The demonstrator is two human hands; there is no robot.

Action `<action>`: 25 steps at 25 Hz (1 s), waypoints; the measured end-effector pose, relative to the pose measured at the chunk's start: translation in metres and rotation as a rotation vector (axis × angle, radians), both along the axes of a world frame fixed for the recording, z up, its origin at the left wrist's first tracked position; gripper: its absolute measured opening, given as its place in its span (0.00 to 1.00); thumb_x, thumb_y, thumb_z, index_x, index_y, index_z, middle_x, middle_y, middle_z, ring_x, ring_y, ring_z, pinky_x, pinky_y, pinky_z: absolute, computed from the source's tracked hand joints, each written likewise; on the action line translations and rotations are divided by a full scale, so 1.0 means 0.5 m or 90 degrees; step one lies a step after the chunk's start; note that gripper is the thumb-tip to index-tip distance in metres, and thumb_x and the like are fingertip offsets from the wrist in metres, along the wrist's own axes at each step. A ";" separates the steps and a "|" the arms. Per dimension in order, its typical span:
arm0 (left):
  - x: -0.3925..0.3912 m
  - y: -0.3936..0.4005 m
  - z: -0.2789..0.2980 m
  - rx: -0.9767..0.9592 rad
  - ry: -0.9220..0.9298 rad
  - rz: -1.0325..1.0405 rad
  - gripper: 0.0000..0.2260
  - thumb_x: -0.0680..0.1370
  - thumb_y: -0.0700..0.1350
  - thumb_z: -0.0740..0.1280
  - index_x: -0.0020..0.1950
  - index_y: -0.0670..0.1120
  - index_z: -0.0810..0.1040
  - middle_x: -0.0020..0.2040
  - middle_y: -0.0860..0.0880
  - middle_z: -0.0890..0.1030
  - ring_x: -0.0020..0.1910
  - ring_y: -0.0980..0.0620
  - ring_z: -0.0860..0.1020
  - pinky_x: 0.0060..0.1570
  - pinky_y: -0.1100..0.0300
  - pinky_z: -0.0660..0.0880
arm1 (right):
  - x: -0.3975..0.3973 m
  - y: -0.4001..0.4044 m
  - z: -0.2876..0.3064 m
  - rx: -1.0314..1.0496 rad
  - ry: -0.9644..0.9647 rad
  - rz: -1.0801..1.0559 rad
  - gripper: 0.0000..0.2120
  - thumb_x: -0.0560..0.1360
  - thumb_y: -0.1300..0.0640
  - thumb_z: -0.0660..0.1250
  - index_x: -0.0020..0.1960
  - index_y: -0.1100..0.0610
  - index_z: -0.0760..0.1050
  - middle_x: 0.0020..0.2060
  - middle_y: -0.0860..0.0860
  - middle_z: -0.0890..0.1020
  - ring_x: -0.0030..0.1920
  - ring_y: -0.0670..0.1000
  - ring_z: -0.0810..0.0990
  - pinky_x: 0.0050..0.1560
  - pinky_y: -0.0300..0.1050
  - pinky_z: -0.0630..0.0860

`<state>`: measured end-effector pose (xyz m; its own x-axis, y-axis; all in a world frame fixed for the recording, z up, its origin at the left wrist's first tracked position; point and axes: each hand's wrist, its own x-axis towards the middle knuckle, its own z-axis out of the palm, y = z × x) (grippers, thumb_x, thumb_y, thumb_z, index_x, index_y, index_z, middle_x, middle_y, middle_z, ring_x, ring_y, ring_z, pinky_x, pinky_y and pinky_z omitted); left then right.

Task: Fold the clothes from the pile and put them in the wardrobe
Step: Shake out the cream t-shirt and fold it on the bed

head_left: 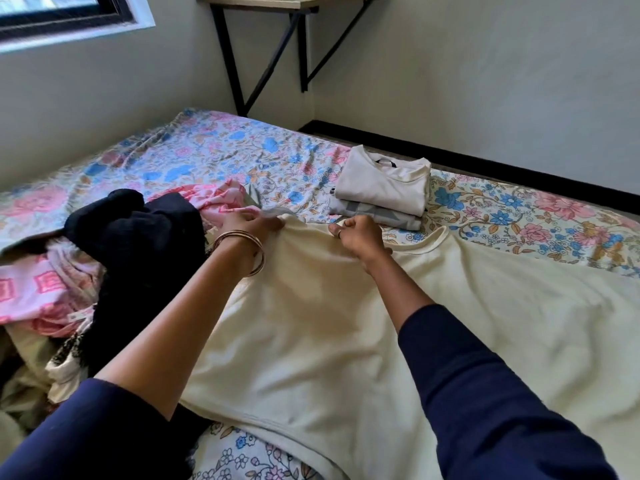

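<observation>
Bedsheet (207, 147) bears cream shirt (329, 323) pinched by curled fingers (273, 224).

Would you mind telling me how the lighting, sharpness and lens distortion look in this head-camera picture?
Head view: soft daylight from the window at upper left, no glare; the black garment is too dark for detail; wide-angle bending shows in the skirting board; the left hand and right hand gripping the cream shirt are slightly soft, casting faint shadows on it.
</observation>
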<state>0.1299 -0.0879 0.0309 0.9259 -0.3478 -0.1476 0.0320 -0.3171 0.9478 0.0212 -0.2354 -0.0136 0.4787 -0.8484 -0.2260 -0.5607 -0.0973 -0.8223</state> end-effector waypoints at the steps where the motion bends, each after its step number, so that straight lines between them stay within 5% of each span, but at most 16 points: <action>1: 0.006 0.000 -0.006 -0.001 0.010 -0.004 0.10 0.67 0.40 0.77 0.43 0.46 0.80 0.43 0.46 0.79 0.39 0.51 0.76 0.38 0.64 0.73 | 0.014 -0.002 0.003 0.037 -0.047 -0.015 0.11 0.70 0.51 0.75 0.44 0.54 0.76 0.46 0.53 0.82 0.50 0.54 0.78 0.60 0.56 0.70; 4: 0.024 0.008 -0.012 0.098 -0.063 -0.047 0.09 0.67 0.45 0.78 0.39 0.47 0.78 0.36 0.51 0.76 0.35 0.54 0.72 0.35 0.64 0.69 | 0.038 -0.015 0.044 0.257 -0.380 -0.077 0.13 0.74 0.67 0.70 0.56 0.58 0.76 0.47 0.57 0.81 0.42 0.51 0.79 0.44 0.45 0.77; 7: 0.026 0.005 -0.011 0.115 -0.063 -0.057 0.07 0.70 0.43 0.76 0.39 0.47 0.78 0.34 0.51 0.74 0.32 0.57 0.69 0.30 0.67 0.65 | 0.050 -0.041 0.079 0.443 -0.635 -0.010 0.27 0.78 0.74 0.55 0.72 0.54 0.66 0.56 0.63 0.77 0.58 0.59 0.79 0.62 0.48 0.75; 9: 0.027 -0.002 -0.020 0.049 -0.024 -0.043 0.08 0.71 0.37 0.75 0.37 0.45 0.77 0.34 0.51 0.74 0.33 0.55 0.70 0.31 0.69 0.68 | 0.050 -0.040 0.079 0.351 -0.510 0.121 0.33 0.76 0.77 0.50 0.77 0.54 0.58 0.59 0.68 0.75 0.59 0.60 0.78 0.68 0.50 0.70; 11: 0.023 -0.007 -0.030 -0.038 0.054 0.009 0.09 0.71 0.32 0.73 0.38 0.43 0.77 0.34 0.49 0.75 0.33 0.53 0.72 0.35 0.63 0.72 | 0.046 -0.033 0.055 0.149 -0.330 0.183 0.32 0.76 0.76 0.52 0.76 0.56 0.61 0.61 0.62 0.76 0.55 0.51 0.77 0.63 0.49 0.74; 13: 0.022 -0.007 -0.040 -0.103 0.133 0.057 0.09 0.72 0.31 0.71 0.37 0.43 0.77 0.30 0.50 0.76 0.30 0.52 0.72 0.32 0.62 0.73 | 0.036 -0.028 0.031 -0.002 -0.271 0.115 0.25 0.75 0.73 0.56 0.69 0.58 0.72 0.63 0.56 0.77 0.62 0.52 0.77 0.62 0.49 0.75; 16: 0.022 -0.001 -0.049 -0.113 0.112 0.072 0.05 0.76 0.35 0.69 0.40 0.41 0.80 0.27 0.52 0.77 0.30 0.54 0.71 0.33 0.66 0.73 | -0.017 0.002 -0.007 -0.091 -0.262 0.019 0.14 0.76 0.68 0.61 0.58 0.59 0.79 0.51 0.52 0.83 0.55 0.50 0.81 0.59 0.48 0.77; 18: 0.015 0.006 -0.051 -0.053 0.009 0.066 0.07 0.76 0.39 0.68 0.53 0.41 0.81 0.38 0.49 0.81 0.37 0.52 0.77 0.39 0.65 0.75 | -0.092 0.040 -0.041 -0.181 -0.239 0.020 0.11 0.76 0.66 0.64 0.56 0.58 0.80 0.51 0.52 0.83 0.54 0.52 0.81 0.58 0.49 0.76; 21: -0.043 0.036 -0.066 0.250 -0.320 -0.017 0.21 0.74 0.46 0.70 0.66 0.48 0.74 0.61 0.45 0.76 0.59 0.43 0.74 0.58 0.52 0.71 | -0.248 0.102 -0.111 -0.387 -0.108 -0.072 0.10 0.75 0.62 0.66 0.55 0.57 0.80 0.55 0.53 0.82 0.56 0.59 0.77 0.53 0.52 0.72; 25: -0.211 0.117 -0.106 0.332 -0.510 -0.106 0.21 0.72 0.46 0.70 0.65 0.50 0.75 0.65 0.44 0.72 0.63 0.39 0.68 0.58 0.45 0.65 | -0.457 0.197 -0.185 -0.479 0.094 -0.202 0.14 0.73 0.55 0.63 0.54 0.60 0.80 0.59 0.60 0.79 0.59 0.65 0.76 0.52 0.58 0.72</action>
